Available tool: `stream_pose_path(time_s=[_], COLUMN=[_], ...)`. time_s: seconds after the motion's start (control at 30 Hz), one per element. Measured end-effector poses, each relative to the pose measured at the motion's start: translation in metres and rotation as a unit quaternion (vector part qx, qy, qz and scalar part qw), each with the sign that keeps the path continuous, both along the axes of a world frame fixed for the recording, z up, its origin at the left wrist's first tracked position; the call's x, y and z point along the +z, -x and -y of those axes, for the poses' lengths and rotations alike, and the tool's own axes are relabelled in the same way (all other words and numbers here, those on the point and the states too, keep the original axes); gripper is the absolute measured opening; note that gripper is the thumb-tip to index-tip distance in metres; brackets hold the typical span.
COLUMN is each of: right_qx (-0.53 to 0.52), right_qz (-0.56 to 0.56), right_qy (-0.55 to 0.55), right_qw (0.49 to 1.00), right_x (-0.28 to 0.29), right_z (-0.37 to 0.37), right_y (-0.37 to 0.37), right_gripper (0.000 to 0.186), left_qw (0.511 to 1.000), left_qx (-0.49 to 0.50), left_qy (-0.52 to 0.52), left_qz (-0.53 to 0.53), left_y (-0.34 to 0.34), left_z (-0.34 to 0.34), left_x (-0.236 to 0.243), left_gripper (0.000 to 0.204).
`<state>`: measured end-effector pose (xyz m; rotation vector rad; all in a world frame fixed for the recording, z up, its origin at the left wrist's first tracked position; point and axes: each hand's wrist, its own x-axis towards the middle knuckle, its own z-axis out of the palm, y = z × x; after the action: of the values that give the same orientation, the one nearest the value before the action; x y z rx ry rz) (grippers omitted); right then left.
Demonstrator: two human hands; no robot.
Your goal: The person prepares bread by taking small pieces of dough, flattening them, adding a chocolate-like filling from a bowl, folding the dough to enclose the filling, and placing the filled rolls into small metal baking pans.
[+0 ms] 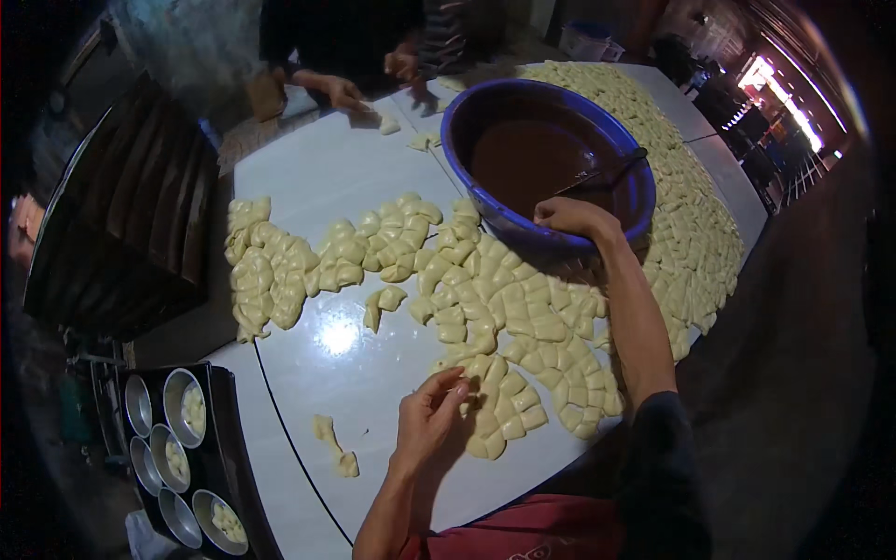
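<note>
Pale dough pieces (504, 406), cut into small squares that still cling together, spread over the white table. My left hand (431, 420) hovers at the near-left edge of this dough, thumb and forefinger drawn together; whatever may be between them is hidden. Over the near rim of a large blue basin (492, 207) reaches my right hand (577, 218), its fingers closed and their tips turned down, so their contents do not show. Brown filling (532, 154) lies inside the basin, and a dark-handled utensil (607, 173) leans on its right side.
Small round metal tins (185, 408), some with pale pieces in them, sit on a dark tray at the lower left. Stacked dark trays (121, 205) stand behind them. Across the white table (299, 168), another person's hands (345, 93) handle dough. A loose dough strip (336, 446) lies near my left hand.
</note>
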<state>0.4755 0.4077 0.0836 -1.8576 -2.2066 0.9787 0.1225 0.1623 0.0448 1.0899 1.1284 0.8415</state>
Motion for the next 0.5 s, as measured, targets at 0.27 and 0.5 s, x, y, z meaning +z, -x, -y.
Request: stream_pose_path(time_s=[0.27,0.5], right_qx=[-0.142,-0.208], right_qz=[-0.346,-0.656], right_qy=[-0.017,0.053], right_qw=[0.927,0.724], right_x=[0.052,0.037], right_z=[0.038,0.134], right_y=[0.051,0.171], right_gripper=[0.017,0.011], left_qw=[0.998,0.94], left_qx=[0.018,0.092], left_qy=[0.021,0.081], left_qz=[0.057,0.319], left_y=[-0.006,-0.033], left_z=[-0.006,-0.03], left_x=[0.005,0.033], left_gripper=[0.036,0.048])
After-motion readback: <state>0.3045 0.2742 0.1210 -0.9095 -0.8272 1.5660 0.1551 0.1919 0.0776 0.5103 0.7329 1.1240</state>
